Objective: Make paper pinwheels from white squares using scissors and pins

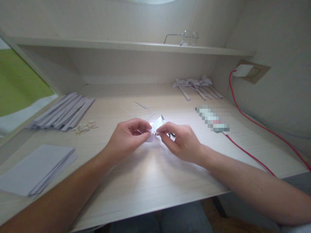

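Note:
Over the middle of the desk, both hands pinch a small folded piece of white paper (153, 138). My left hand (130, 132) holds its left side between thumb and fingers. Opposite it, my right hand (179, 139) grips the right side with fingertips closed, and the two sets of fingertips nearly meet. Behind the right fingers lies a pair of scissors (163, 119), mostly hidden; a blade tip and part of a dark handle show. Thin paper strips (143, 106) are scattered just beyond the hands.
Rolled paper tubes (63, 111) lie at the left, near small pale bits (85, 127) and folded paper sheets (39, 168). Paper sticks with folded tops (194, 85) lie at back right. A phone (211, 119) is tethered by a red cable (250, 155). A shelf (133, 47) spans the back.

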{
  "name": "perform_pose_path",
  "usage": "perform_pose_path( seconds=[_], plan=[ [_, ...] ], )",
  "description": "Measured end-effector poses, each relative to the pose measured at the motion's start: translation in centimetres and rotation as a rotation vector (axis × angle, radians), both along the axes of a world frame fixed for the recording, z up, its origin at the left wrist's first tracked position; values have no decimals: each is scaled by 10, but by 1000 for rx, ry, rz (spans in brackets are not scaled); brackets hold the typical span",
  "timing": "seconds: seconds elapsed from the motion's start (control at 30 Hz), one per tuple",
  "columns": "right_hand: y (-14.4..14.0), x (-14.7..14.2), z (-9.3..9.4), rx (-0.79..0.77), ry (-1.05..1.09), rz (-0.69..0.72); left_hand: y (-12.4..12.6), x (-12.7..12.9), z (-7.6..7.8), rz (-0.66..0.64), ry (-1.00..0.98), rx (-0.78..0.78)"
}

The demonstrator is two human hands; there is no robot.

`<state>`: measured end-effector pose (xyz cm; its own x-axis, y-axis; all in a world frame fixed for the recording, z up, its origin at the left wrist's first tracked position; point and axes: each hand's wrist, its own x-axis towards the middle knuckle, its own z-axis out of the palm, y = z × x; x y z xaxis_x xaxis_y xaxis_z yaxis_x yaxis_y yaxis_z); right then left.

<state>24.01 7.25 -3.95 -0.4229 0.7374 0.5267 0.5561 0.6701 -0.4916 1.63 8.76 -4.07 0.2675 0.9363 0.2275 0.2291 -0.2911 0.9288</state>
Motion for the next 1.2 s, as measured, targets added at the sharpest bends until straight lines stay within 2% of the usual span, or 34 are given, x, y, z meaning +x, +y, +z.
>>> perform_pose_path(
  seconds=[0.4, 0.7, 1.2],
  plan=[
    [1, 1, -1, 9, 19, -6, -2, 1, 6, -9, 138, 98],
    [1, 0, -1, -20, 73, -2, -3, 2, 7, -4, 144, 113],
    [2, 2, 0, -29, 30, 101, -5, 4, 8, -34, 97, 101]
  ],
)
